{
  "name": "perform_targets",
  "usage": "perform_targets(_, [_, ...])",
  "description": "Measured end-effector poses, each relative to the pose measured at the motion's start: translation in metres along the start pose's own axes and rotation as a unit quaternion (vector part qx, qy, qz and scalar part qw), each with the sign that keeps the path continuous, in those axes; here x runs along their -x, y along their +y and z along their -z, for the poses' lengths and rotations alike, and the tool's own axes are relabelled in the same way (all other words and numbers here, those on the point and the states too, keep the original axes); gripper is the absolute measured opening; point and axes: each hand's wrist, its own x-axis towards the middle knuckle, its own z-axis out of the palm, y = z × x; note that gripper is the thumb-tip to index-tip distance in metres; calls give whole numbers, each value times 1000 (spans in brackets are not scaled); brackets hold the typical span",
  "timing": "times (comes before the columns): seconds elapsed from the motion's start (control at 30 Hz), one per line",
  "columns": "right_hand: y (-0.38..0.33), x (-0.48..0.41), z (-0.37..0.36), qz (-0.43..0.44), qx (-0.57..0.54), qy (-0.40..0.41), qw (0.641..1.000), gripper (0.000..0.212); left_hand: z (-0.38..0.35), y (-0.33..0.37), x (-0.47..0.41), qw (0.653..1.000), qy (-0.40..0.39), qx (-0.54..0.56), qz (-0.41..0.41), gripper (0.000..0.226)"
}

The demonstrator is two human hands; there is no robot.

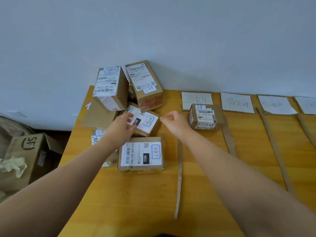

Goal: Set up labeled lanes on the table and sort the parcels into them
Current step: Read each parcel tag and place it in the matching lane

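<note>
A heap of cardboard parcels with white shipping labels fills the table's far left. My left hand [122, 126] rests on the left side of a tilted parcel [147, 123] in the middle of the heap, fingers curled at its label. My right hand [174, 123] hovers just right of that parcel, fingers loosely curled, holding nothing. Two taller parcels [109, 88] [144, 84] stand behind against the wall. A flat parcel [141, 153] lies nearest me. One small parcel [205, 116] sits in the first lane, below its white label card [196, 98].
Thin cardboard strips [179, 177] [273, 147] divide the yellow table [136, 202] into lanes. More handwritten label cards [236, 102] [276, 105] lie along the wall. An open box [25, 158] with crumpled paper stands on the floor at the left.
</note>
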Motion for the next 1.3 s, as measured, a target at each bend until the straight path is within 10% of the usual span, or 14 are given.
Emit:
perform_targets(0.2, [-49,-36,-8,-35,-136,53,989,85,29,-6,-13,1000,21,4,-22,44])
perform_targets(0.6, [-64,-57,-5,-132,-266,-25,955,71,36,5,-16,982,-41,185,25,56])
perform_targets(0.83, [-41,-2,22,-71,-364,-68,926,33,35,33,-12,939,-53,333,65,71])
perform_targets(0.97, [-33,28,34,-15,-376,-92,922,49,42,46,-7,901,-88,419,72,90])
perform_targets(1.3, [-48,78,54,95,-370,-98,919,55,61,68,24,876,-83,472,-49,56])
